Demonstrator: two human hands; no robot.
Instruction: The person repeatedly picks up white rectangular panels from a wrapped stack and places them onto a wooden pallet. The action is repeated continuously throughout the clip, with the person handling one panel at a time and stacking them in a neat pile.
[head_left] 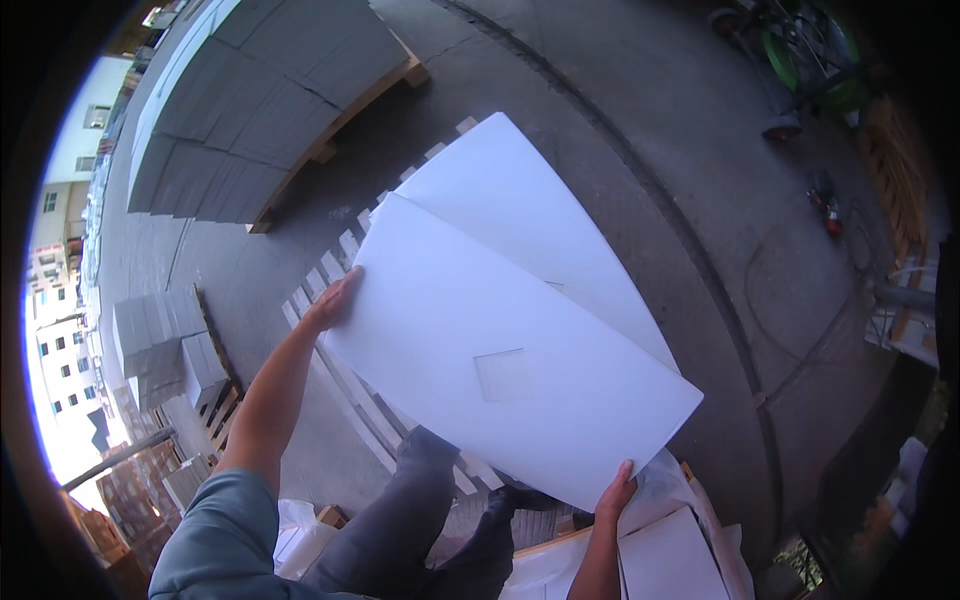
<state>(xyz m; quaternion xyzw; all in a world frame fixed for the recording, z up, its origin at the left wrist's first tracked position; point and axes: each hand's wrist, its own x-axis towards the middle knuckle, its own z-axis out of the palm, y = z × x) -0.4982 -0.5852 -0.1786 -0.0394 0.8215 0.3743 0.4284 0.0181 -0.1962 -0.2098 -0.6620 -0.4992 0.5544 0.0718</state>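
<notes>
My left hand (335,298) grips the far left edge of a large white rectangular panel (430,310), its fingers partly hidden beneath. At the near right corner, my right hand (615,490) is closed on the same panel, thumb on top. A small square cut-out or recess (500,375) marks the panel's face. Under it, turned at an angle, a second white panel (530,190) shows along the far side. That one lies over a slatted wooden pallet (365,405). Whether the held panel touches the lower one, I cannot tell.
A tall stack of pale boxes (270,100) stands on a pallet at the far left. More pale boxes (150,335) sit farther left. Near my right arm are white panels (675,558) with plastic wrapping. A dark groove crosses the floor to the right; green-wheeled equipment (780,60) stands beyond.
</notes>
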